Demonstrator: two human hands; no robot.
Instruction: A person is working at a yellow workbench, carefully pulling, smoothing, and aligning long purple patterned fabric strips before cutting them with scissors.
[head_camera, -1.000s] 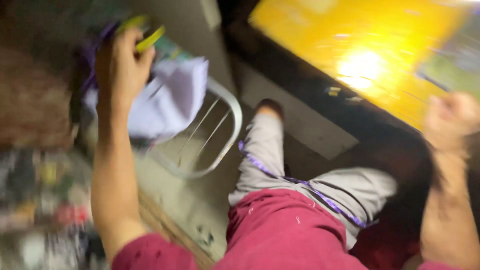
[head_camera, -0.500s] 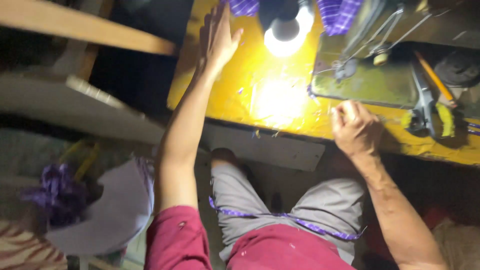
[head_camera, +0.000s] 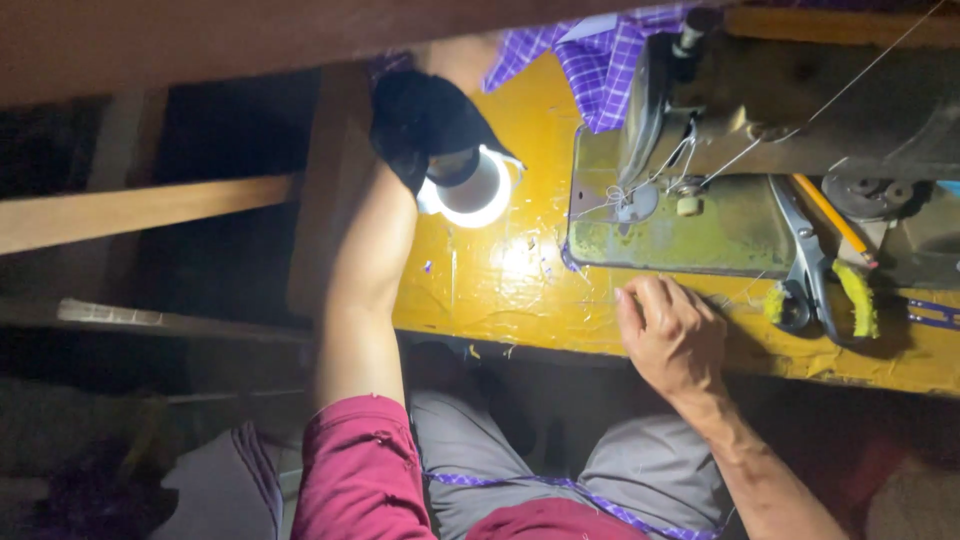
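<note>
Head view, seated worker at a sewing station. At the bottom of the frame lie the worker's lap in grey trousers (head_camera: 640, 470) and a dark red sleeve (head_camera: 360, 470). Above these, the right hand (head_camera: 672, 335) rests at the near edge of the yellow desk (head_camera: 520, 290), in the lower middle of the frame; its fingers are curled loosely inward and hold nothing that can be seen. The left hand (head_camera: 425, 125), reaching into the upper middle of the frame, lies in deep shadow at the lit lamp (head_camera: 470, 190), touching or wrapped round its head; how far the fingers close cannot be told. The lamp throws a bright patch on the desk just below it. To the right stands the sewing machine (head_camera: 760, 110) on its greenish bed plate (head_camera: 690, 225), thread running down towards the needle area. Scissors (head_camera: 805, 265) with yellow-wrapped handles and an orange pencil (head_camera: 830, 215) lie at the right of the plate. Purple checked cloth (head_camera: 600, 65) sits at the top, behind the machine.

Step in hand, as judged: setting the lamp's aim over the plate. The next move would call for a steady left-hand turn of the lamp head, kept clear of the thread, while the right hand steadies at the desk edge.
</note>
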